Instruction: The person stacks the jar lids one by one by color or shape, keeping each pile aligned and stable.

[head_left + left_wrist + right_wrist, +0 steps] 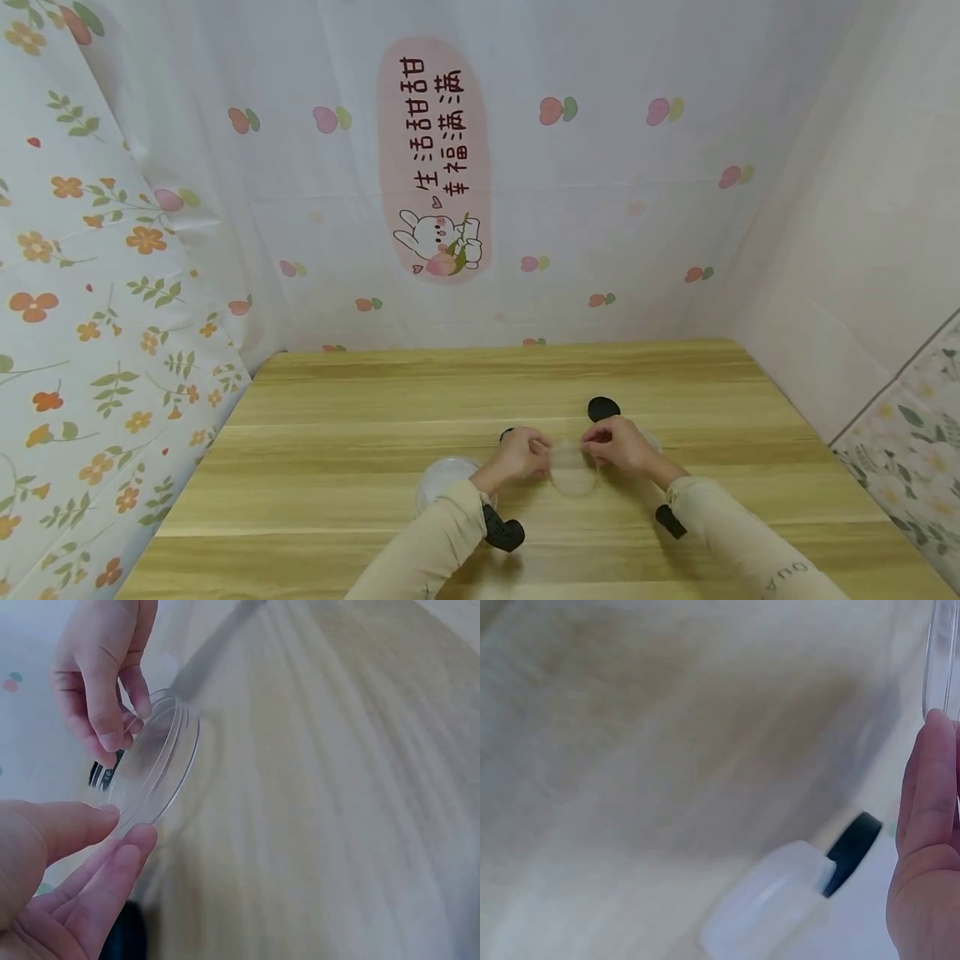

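Left hand (521,454): thumb and fingers pinching clear round dish (161,761) by its rim | right hand (621,446): fingertips clamped on opposite rim | dish tilted between hands | beyond right hand: pale bottle (769,900), black cap (853,855) | left of left hand: round container (442,477) on counter (337,400)

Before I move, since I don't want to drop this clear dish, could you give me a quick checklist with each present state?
1. Left hand gripping the clear dish: ok, at its edge.
2. Right hand on the dish too: ok, fingers at its edge.
3. Dish open or closed: cannot tell.
4. Black top on the bottle: ok.
5. Round container free of the left sleeve: cannot tell, they overlap in view.
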The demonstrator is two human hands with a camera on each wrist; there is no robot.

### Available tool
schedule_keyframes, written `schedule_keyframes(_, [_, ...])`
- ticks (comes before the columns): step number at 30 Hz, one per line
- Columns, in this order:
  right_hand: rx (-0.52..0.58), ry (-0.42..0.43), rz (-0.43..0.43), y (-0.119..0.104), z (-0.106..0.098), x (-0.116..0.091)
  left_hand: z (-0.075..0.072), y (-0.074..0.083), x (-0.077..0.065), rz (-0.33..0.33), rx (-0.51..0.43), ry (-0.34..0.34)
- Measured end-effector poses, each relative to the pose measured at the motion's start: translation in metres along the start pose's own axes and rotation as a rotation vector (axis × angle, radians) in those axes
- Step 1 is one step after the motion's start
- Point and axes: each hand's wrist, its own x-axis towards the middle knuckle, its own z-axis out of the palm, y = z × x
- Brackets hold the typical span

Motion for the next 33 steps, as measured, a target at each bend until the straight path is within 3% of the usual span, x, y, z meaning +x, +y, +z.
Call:
schedule_keyframes(1, [-0.009, 0.005, -0.006, -0.002, -0.001, 0.002, -0.002, 0.000, 0.001, 0.010, -0.018, -0.002])
schedule_keyframes(2, [-0.020, 0.012, -0.014, -0.004, -0.002, 0.003, -0.012, 0.025, -0.011, -0.013, -0.041, -0.008])
schedule_keyframes(3, [-0.034, 0.019, -0.023, -0.007, -0.003, 0.005, -0.015, 0.026, -0.010, -0.004, -0.033, -0.001])
schedule_keyframes(13, [-0.062, 0.041, -0.078, -0.033, -0.001, 0.023, -0.046, 0.031, -0.006, -0.017, 0.048, 0.028])
schedule_keyframes(18, [0.017, 0.027, -0.063, -0.046, 0.004, 0.035, -0.066, 0.032, -0.005, -0.048, 0.056, 0.038])
schedule_keyframes(24, [0.056, -0.025, -0.087, -0.058, 0.016, 0.048, -0.089, 0.030, -0.014, -0.083, 0.004, 0.001])
schedule_keyframes(33, [-0.002, -0.058, -0.181, -0.072, 0.037, 0.062, -0.114, 0.023, -0.029, -0.052, 0.079, -0.002])
